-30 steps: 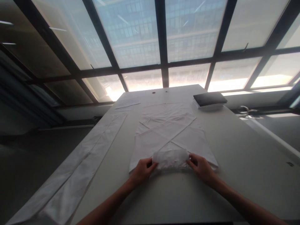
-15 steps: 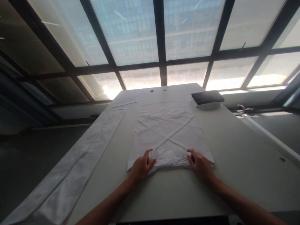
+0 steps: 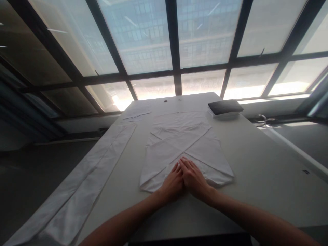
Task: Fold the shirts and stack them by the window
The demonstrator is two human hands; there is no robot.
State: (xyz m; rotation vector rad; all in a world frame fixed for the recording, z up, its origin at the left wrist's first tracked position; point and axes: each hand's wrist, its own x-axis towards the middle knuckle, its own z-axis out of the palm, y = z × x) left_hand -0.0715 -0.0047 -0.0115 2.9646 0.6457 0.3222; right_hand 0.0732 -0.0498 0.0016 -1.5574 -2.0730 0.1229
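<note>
A white garment (image 3: pixel 179 140), which looks like a shirt with its sleeves crossed over it, lies folded on the white table (image 3: pixel 256 191). At its near edge my two hands meet in the middle. My left hand (image 3: pixel 173 181) rests on the cloth, fingers stretched forward. My right hand (image 3: pixel 193 176) lies against it and partly over its fingertips, its own fingers also extended and flat. Both hands are open, pressing on the fabric. They hide the middle of the near hem.
A long folded white cloth (image 3: pixel 84 184) runs along the table's left edge. At the far left lie thin white sheets (image 3: pixel 135 111). A black folded item (image 3: pixel 225 106) tops a white stack at the back right. Large windows (image 3: pixel 202 34) stand behind.
My hands have come inward from the two sides of the near edge and now touch at the centre. The near hem's bunched part is now covered by them.
</note>
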